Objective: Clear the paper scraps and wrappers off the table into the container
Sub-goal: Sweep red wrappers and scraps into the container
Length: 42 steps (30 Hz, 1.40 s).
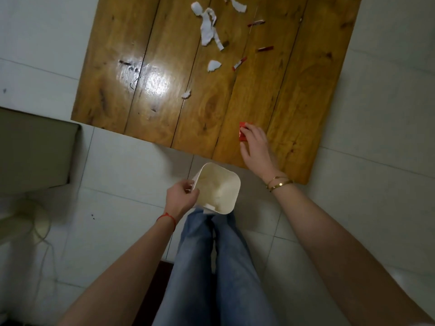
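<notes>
Wooden planks make the table [164,74], which stands on a pale tiled floor [388,142], and below its near edge the left hand [181,199] holds a cream container [217,188] by the rim, fingers closed on the rim, the opening facing up above the person's jeans [211,267]. The right hand [255,147] lies on the table near the front edge, its fingertips pinched on a red wrapper [242,131]. Farther back lie torn white paper scraps [208,29], and beside them three thin red wrapper strips [240,63], all well apart from the container.
</notes>
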Tool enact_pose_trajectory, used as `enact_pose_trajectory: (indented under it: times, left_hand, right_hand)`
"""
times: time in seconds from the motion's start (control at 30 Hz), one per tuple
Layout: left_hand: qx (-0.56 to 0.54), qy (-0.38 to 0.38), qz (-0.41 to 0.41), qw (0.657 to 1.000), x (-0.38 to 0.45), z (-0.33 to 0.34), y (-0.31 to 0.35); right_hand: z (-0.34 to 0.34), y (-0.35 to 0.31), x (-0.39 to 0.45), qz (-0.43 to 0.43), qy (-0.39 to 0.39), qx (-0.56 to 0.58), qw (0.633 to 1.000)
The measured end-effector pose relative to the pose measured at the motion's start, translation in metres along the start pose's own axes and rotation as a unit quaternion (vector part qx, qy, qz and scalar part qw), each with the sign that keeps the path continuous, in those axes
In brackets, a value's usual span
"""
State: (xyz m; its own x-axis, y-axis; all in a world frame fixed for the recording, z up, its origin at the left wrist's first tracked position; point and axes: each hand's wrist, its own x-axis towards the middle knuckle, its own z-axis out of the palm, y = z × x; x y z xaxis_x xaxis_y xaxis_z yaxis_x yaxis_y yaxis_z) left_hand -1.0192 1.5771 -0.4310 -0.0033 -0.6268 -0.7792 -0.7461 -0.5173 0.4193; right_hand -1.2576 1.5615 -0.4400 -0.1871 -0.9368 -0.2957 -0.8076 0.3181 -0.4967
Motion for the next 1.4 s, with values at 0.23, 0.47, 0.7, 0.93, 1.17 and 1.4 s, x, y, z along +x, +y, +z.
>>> enact_pose_trajectory:
  times: [0.23,0.47,0.7,0.93,1.17,1.4]
  left_hand:
    - [-0.068,0.022,-0.045,0.996,0.006,0.015,-0.009]
    - [-0.095,0.046,-0.053,0.993,0.008,0.013,-0.003]
    - [-0.106,0.047,-0.054,0.992,0.009,-0.003,-0.007]
    - [-0.114,0.051,-0.057,0.990,0.022,-0.028,-0.014]
    - [-0.118,0.047,-0.052,0.991,0.040,-0.048,-0.020]
    - [-0.117,0.045,-0.044,0.991,0.045,-0.058,-0.016]
  right_hand:
    - [0.012,0.002,-0.013,-0.039,-0.010,-0.054,0.998]
    - [0.032,-0.022,-0.050,-0.185,-0.112,-0.072,0.974]
    - [0.031,-0.046,-0.032,-0.174,-0.081,-0.025,0.981]
    - [0.012,-0.078,0.068,-0.132,-0.070,-0.067,0.987]
    - [0.032,-0.091,0.115,-0.151,-0.104,-0.121,0.976]
    - [0.039,-0.084,0.069,-0.244,-0.137,-0.186,0.942]
